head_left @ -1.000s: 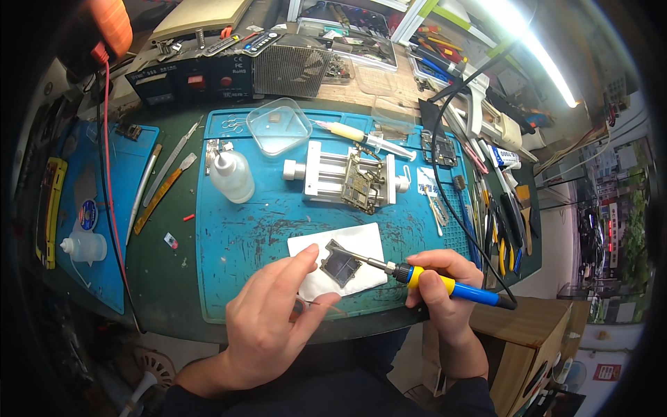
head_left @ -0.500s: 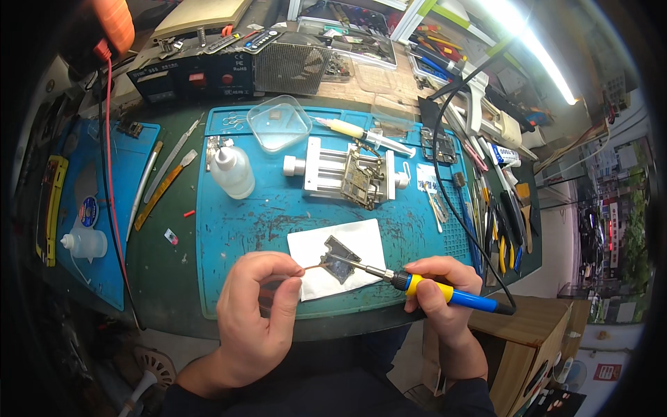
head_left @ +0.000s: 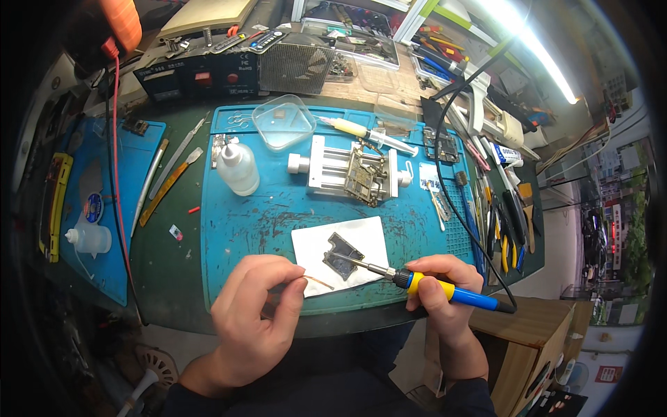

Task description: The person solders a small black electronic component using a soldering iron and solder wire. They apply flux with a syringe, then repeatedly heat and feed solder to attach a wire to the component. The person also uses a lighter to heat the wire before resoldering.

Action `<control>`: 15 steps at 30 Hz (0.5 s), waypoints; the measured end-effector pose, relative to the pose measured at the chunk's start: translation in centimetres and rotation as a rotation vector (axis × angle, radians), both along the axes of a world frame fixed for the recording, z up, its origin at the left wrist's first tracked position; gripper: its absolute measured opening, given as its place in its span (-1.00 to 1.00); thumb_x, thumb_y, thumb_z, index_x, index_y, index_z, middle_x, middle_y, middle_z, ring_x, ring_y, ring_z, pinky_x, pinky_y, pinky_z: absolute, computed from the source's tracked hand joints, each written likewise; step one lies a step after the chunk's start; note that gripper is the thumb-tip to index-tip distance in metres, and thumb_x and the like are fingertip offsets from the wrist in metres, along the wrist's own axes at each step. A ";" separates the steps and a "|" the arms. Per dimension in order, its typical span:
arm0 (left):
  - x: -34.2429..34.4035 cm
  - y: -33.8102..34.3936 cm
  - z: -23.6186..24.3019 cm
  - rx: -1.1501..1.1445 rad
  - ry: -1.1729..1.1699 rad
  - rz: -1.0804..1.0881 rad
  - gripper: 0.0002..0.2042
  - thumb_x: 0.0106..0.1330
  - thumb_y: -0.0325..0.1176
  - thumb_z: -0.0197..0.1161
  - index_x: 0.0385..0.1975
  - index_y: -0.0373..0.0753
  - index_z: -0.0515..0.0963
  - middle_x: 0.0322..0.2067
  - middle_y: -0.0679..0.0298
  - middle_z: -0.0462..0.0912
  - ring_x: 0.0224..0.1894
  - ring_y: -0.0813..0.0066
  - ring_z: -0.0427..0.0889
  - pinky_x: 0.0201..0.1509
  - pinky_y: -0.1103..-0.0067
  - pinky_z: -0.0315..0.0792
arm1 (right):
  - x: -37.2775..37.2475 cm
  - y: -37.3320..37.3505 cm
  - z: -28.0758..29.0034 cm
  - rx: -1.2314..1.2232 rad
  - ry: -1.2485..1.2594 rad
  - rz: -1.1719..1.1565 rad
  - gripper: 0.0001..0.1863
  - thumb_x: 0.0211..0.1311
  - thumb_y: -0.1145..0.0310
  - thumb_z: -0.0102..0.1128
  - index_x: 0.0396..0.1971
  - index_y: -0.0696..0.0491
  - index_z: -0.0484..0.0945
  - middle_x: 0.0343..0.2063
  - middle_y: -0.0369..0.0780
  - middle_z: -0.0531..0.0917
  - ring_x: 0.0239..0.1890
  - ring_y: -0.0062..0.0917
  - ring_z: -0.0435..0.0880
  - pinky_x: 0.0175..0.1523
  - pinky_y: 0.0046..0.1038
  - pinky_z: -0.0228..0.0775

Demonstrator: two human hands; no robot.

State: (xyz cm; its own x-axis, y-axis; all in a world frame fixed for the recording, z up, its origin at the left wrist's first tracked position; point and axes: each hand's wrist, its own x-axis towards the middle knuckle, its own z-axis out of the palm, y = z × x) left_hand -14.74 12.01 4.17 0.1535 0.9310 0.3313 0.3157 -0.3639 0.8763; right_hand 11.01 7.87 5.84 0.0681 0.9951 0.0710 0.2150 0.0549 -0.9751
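My right hand [head_left: 445, 299] is wrapped round the blue and yellow handle of a soldering iron [head_left: 470, 299]. Its metal tip reaches left over a small dark circuit board [head_left: 345, 267], touching it or just above. That irregular board lies flat on a folded white cloth or paper pad [head_left: 309, 240]. Between thumb and forefinger, my left hand [head_left: 253, 313] pinches a thin strip of copper desoldering braid [head_left: 319, 281]. The braid's free end is over the pad's lower part, apart from the iron tip and just below the board.
The blue mat [head_left: 236, 229] carries a metal board clamp [head_left: 319, 182] holding another board, a clear bottle [head_left: 240, 174], a plastic box [head_left: 281, 135] and a syringe [head_left: 361, 132]. The iron's black cable [head_left: 451, 191] loops on the right beside pliers [head_left: 512, 250] and tools.
The copper braid has come off the board, its free end now lower, over the pad. The iron tip stays at the board. The whole view has shifted slightly.
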 end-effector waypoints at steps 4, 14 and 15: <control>-0.7 -0.2 0.4 0.067 0.075 0.074 -0.89 0.29 -0.63 0.34 -0.25 -0.34 0.59 -0.30 0.16 0.65 -0.30 0.42 0.62 -0.31 0.57 0.46 | 0.1 0.1 -0.2 0.076 -0.057 0.080 -0.80 0.31 0.44 0.34 -0.16 0.25 0.70 -0.51 -0.23 0.74 -0.58 -0.67 0.70 -0.47 -0.69 0.46; -1.3 -0.1 -0.3 0.122 0.125 0.080 -0.85 0.26 -0.62 0.40 -0.22 -0.32 0.62 -0.31 0.17 0.66 -0.37 0.44 0.64 -0.47 0.61 0.48 | 0.2 -0.1 -0.3 0.048 -0.050 0.057 -0.80 0.29 0.42 0.37 -0.18 0.24 0.72 -0.51 -0.23 0.74 -0.57 -0.67 0.70 -0.46 -0.68 0.45; -1.2 -0.1 -0.3 0.121 0.128 0.080 -0.85 0.26 -0.61 0.40 -0.22 -0.32 0.62 -0.31 0.17 0.66 -0.37 0.45 0.64 -0.47 0.61 0.48 | 0.3 -0.1 -0.4 0.066 -0.065 0.072 -0.80 0.29 0.42 0.37 -0.18 0.24 0.72 -0.51 -0.23 0.74 -0.57 -0.67 0.70 -0.46 -0.68 0.45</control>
